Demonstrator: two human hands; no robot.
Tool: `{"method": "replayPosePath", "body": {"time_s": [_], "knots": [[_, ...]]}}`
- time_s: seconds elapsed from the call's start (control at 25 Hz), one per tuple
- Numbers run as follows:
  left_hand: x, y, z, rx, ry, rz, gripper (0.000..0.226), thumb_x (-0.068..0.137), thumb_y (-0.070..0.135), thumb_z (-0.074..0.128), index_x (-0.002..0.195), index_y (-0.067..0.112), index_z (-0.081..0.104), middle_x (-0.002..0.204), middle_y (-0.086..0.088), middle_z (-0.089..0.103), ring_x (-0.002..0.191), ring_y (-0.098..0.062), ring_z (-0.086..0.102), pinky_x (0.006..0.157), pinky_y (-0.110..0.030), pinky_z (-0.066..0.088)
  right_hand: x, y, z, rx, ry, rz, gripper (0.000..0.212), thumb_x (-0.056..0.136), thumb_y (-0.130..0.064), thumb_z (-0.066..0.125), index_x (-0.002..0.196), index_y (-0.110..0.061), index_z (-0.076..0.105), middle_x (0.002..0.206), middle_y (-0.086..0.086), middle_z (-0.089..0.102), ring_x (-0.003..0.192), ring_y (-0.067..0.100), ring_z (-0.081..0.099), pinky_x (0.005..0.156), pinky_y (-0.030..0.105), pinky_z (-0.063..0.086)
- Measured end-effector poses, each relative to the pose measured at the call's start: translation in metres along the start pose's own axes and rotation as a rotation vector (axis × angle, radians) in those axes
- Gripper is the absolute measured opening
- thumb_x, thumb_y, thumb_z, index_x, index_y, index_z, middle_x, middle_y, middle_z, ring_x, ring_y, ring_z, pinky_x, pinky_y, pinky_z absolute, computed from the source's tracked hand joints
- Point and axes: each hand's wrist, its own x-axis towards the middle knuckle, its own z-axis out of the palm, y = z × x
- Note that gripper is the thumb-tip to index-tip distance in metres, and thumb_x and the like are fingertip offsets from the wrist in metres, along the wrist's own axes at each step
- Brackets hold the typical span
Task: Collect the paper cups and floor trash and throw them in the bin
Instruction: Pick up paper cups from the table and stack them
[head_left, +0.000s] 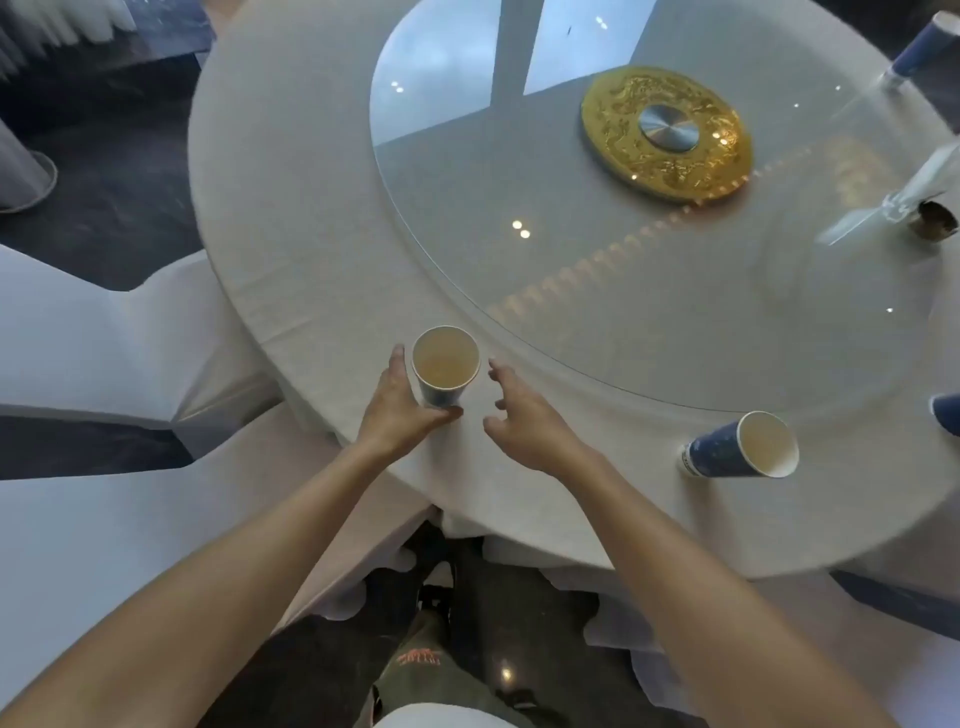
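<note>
A blue paper cup (445, 366) stands upright near the round table's near edge. My left hand (402, 402) is against its left side, fingers up along the wall and thumb curved under its base. My right hand (519, 413) hovers just right of the cup, fingers spread and slightly bent, holding nothing. A second blue paper cup (740, 446) lies on its side to the right. Part of a third blue cup (946, 413) shows at the right edge. Another blue cup (922, 44) stands at the far right corner.
The table (291, 218) has a white cloth and a glass turntable (597, 291) with a gold centre disc (666, 136). A clear bottle (898, 195) lies at the right. White-covered chairs (104, 332) stand at the left. The floor is dark. No bin is in view.
</note>
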Motion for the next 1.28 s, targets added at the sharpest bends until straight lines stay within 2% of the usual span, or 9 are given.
{"method": "replayPosePath", "body": {"time_s": [0.12, 0.28, 0.44, 0.56, 0.76, 0.92, 1.04, 1.2, 1.28], "knots": [[0.006, 0.0, 0.002, -0.15, 0.044, 0.063, 0.089, 0.066, 0.046, 0.09, 0.143, 0.03, 0.047, 0.137, 0.008, 0.062, 0.129, -0.019, 0.057, 0.101, -0.039, 0.05, 0.003, -0.006, -0.002, 0.018, -0.056, -0.016, 0.082, 0.094, -0.011, 0.052, 0.163, -0.033, 0.013, 0.165, -0.008, 0.035, 0.138, 0.02, 0.052, 0.112, 0.04, 0.043], [0.0, 0.014, 0.008, -0.218, 0.053, 0.095, 0.077, 0.071, 0.037, 0.093, 0.132, 0.029, 0.047, 0.128, 0.011, 0.063, 0.117, -0.012, 0.06, 0.084, -0.025, 0.046, -0.004, 0.004, -0.016, -0.02, -0.025, -0.012, 0.075, 0.097, -0.017, 0.056, 0.162, -0.03, 0.021, 0.162, -0.006, 0.039, 0.139, 0.018, 0.05, 0.112, 0.038, 0.042], [-0.005, 0.041, 0.029, -0.23, 0.004, 0.182, 0.075, 0.07, 0.038, 0.094, 0.131, 0.032, 0.049, 0.126, 0.002, 0.057, 0.111, -0.012, 0.059, 0.079, -0.016, 0.046, -0.026, 0.047, -0.042, -0.112, 0.236, 0.058, 0.068, 0.097, -0.025, 0.064, 0.158, -0.017, 0.036, 0.158, 0.004, 0.044, 0.144, 0.023, 0.043, 0.118, 0.039, 0.036], [-0.011, 0.059, 0.049, -0.223, -0.042, 0.207, 0.075, 0.071, 0.043, 0.093, 0.131, 0.037, 0.048, 0.125, 0.0, 0.049, 0.107, -0.009, 0.059, 0.083, -0.021, 0.051, -0.046, 0.094, -0.067, -0.256, 0.479, 0.171, 0.069, 0.091, -0.029, 0.072, 0.152, -0.01, 0.045, 0.149, 0.013, 0.052, 0.136, 0.036, 0.048, 0.113, 0.049, 0.039], [-0.026, 0.084, 0.084, -0.159, -0.118, 0.272, 0.075, 0.073, 0.051, 0.09, 0.135, 0.036, 0.049, 0.12, 0.001, 0.051, 0.102, -0.008, 0.063, 0.08, -0.025, 0.056, -0.086, 0.162, -0.108, -0.349, 0.544, 0.496, 0.09, 0.087, -0.048, 0.073, 0.161, -0.028, 0.027, 0.172, 0.012, 0.011, 0.157, 0.039, 0.003, 0.122, 0.057, 0.01], [-0.041, 0.097, 0.11, -0.111, -0.181, 0.284, 0.081, 0.069, 0.06, 0.086, 0.136, 0.037, 0.047, 0.119, 0.003, 0.062, 0.102, -0.016, 0.068, 0.083, -0.042, 0.063, -0.103, 0.2, -0.124, -0.283, 0.454, 0.556, 0.103, 0.083, -0.048, 0.076, 0.162, -0.037, 0.013, 0.172, 0.01, -0.014, 0.156, 0.04, -0.015, 0.122, 0.063, 0.007], [-0.059, 0.108, 0.127, -0.081, -0.229, 0.287, 0.094, 0.06, 0.064, 0.086, 0.139, 0.036, 0.043, 0.121, 0.006, 0.061, 0.105, -0.012, 0.067, 0.087, -0.043, 0.064, -0.103, 0.22, -0.129, -0.191, 0.397, 0.572, 0.107, 0.083, -0.042, 0.076, 0.164, -0.033, 0.006, 0.171, 0.013, -0.013, 0.157, 0.042, -0.01, 0.122, 0.06, 0.015], [-0.081, 0.118, 0.146, -0.03, -0.243, 0.287, 0.097, 0.06, 0.059, 0.091, 0.141, 0.036, 0.041, 0.122, 0.008, 0.06, 0.107, -0.011, 0.067, 0.086, -0.04, 0.064, -0.108, 0.237, -0.133, -0.106, 0.387, 0.493, 0.095, 0.083, -0.035, 0.074, 0.161, -0.026, 0.02, 0.154, 0.016, 0.024, 0.143, 0.04, 0.027, 0.11, 0.046, 0.038], [-0.088, 0.124, 0.157, -0.009, -0.234, 0.284, 0.094, 0.063, 0.053, 0.093, 0.14, 0.036, 0.041, 0.12, 0.008, 0.061, 0.106, -0.011, 0.067, 0.085, -0.038, 0.063, -0.117, 0.244, -0.139, -0.072, 0.423, 0.461, 0.088, 0.082, -0.035, 0.073, 0.157, -0.024, 0.029, 0.143, 0.014, 0.031, 0.137, 0.037, 0.033, 0.104, 0.042, 0.042]]}}
